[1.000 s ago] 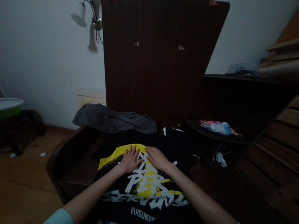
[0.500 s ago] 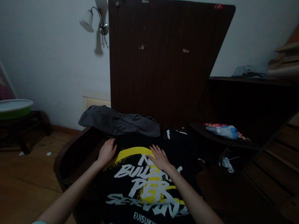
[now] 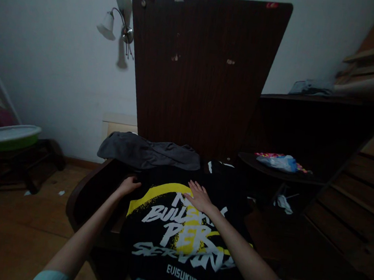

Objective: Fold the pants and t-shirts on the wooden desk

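One black garment (image 3: 178, 226) with yellow-and-white print (image 3: 189, 242), spread on a dark wooden desk (image 3: 77, 197) before an upright brown panel (image 3: 204, 70), grey cloth (image 3: 152, 153) just behind; right hand (image 3: 199, 198) open, palm down upon the print; left hand (image 3: 129, 185) curled at the garment's left edge, whether gripping fabric cannot be told.

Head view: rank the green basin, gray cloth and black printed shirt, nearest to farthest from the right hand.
1. Black printed shirt: under the right hand.
2. Gray cloth: beyond the shirt, toward the left.
3. Green basin: at the far left.
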### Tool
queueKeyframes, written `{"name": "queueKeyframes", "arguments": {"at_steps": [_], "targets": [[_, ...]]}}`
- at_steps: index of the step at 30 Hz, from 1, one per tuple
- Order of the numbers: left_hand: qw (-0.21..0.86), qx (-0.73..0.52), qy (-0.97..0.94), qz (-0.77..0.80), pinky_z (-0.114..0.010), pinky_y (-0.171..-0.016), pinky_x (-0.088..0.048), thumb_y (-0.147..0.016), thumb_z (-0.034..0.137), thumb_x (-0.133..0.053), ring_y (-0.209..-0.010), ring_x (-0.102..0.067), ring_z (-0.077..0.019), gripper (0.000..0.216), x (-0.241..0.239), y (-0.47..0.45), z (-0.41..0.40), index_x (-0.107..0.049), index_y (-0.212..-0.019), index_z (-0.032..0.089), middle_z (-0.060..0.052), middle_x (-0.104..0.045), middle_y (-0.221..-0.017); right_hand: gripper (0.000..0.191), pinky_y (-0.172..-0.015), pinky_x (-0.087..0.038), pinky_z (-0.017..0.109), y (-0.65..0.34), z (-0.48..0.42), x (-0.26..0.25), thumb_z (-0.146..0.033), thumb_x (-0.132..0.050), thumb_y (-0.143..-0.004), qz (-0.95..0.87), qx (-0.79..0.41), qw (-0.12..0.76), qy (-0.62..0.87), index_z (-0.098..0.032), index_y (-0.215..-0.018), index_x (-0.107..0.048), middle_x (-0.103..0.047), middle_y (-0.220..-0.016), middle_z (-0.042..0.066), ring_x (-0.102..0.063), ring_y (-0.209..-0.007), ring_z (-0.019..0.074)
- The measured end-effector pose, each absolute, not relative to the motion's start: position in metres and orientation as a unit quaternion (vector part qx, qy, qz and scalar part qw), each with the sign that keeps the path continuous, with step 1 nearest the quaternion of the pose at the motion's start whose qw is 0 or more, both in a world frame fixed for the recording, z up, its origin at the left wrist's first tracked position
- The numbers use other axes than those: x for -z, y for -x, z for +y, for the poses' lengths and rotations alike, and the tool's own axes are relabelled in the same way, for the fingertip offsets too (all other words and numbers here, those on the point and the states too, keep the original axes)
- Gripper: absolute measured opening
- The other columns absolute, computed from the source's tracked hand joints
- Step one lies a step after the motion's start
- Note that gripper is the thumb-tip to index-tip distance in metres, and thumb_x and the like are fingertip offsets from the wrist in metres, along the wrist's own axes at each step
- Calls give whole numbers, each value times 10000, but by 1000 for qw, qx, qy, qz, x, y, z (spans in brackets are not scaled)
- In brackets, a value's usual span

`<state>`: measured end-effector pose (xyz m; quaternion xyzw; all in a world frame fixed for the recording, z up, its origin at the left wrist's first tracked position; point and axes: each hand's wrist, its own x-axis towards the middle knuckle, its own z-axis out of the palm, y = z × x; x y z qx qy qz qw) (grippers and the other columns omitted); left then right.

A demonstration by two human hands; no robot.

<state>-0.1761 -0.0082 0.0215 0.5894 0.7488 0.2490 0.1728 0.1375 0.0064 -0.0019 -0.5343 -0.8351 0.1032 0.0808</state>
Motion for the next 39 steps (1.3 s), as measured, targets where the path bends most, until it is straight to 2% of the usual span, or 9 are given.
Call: {"name": "queueKeyframes", "arguments": {"at_steps": [3, 9, 12, 16, 24, 27, 30, 36, 39], "targets": [[155, -271, -581, 751, -228, -616, -463, -740, 178, -465, -720, -620, -164, 137, -30, 168, -8, -537, -848, 136, -48, -644, -789, 678, -1040, -82, 389, -137, 7, 2, -556, -175, -826, -835, -99, 83, 535, -136, -1356, -218, -155, -1435, 71, -99, -1314, 214], [-3, -283, -719, 634, -307, -818, -416, -751, 175, -480, -943, -548, -193, 259, -55, 121, -33, -487, -1009, 190, -62, -586, -998, 677, -1039, -84, 387, -138, 10, 6, -563, -194, -821, -836, -100, 83, 533, -149, -1357, -216, -159, -1435, 64, -91, -1315, 216], [-38, -239, -838, 490, -387, -982, -287, -700, 241, -582, -1184, -366, -238, 537, -54, 107, -56, -394, -1203, 218, -83, -436, -1269, 694, -1039, -91, 393, -138, 10, 7, -577, -196, -816, -836, -99, 87, 533, -143, -1357, -215, -162, -1434, 62, -94, -1314, 216], [-2, -244, -823, 512, -430, -1017, -232, -642, 210, -600, -1250, -265, -269, 768, -29, 119, -78, -241, -1321, 199, -117, -298, -1369, 689, -1039, -93, 400, -137, 10, 7, -571, -198, -819, -835, -101, 83, 535, -141, -1358, -212, -168, -1433, 63, -102, -1313, 218], [118, -242, -786, 556, -300, -896, -384, -643, 90, -448, -1016, -498, -189, 447, -9, 141, -91, -492, -1071, 212, -50, -544, -1061, 636, -1031, -128, 389, -137, 11, 2, -508, -337, -806, -834, -109, 118, 529, -116, -1308, -334, -252, -1405, 107, -169, -1295, 234], [114, -223, -775, 580, -293, -837, -408, -668, 102, -441, -933, -522, -184, 321, -12, 140, -95, -509, -963, 211, -47, -544, -987, 517, -976, -253, 332, -128, 9, -7, -439, -452, -762, -820, -132, 175, 529, -117, -1163, -514, -418, -1305, 130, -337, -1212, 233], [98, -206, -759, 610, -290, -782, -417, -689, 126, -448, -873, -529, -184, 171, -12, 141, -97, -484, -836, 207, -41, -539, -918, 369, -816, -382, 277, -112, 6, -15, -427, -451, -762, -790, -181, 232, 538, -139, -891, -642, -617, -1015, 106, -543, -962, 203], [70, -182, -758, 622, -260, -681, -406, -673, 90, -425, -786, -536, -173, 131, -9, 142, -96, -392, -715, 211, -18, -525, -816, 51, -592, -396, 208, -87, 2, -17, -203, -565, -660, -748, -278, 251, 548, -164, -630, -580, -630, -695, 12, -581, -678, 136], [55, -177, -759, 624, -259, -711, -405, -663, 75, -427, -821, -533, -173, 158, -8, 141, -96, -405, -737, 213, -18, -527, -841, 84, -451, -356, 177, -88, 0, -19, -177, -481, -699, -686, -393, 265, 552, -168, -634, -535, -576, -570, -27, -536, -494, 92]]}}
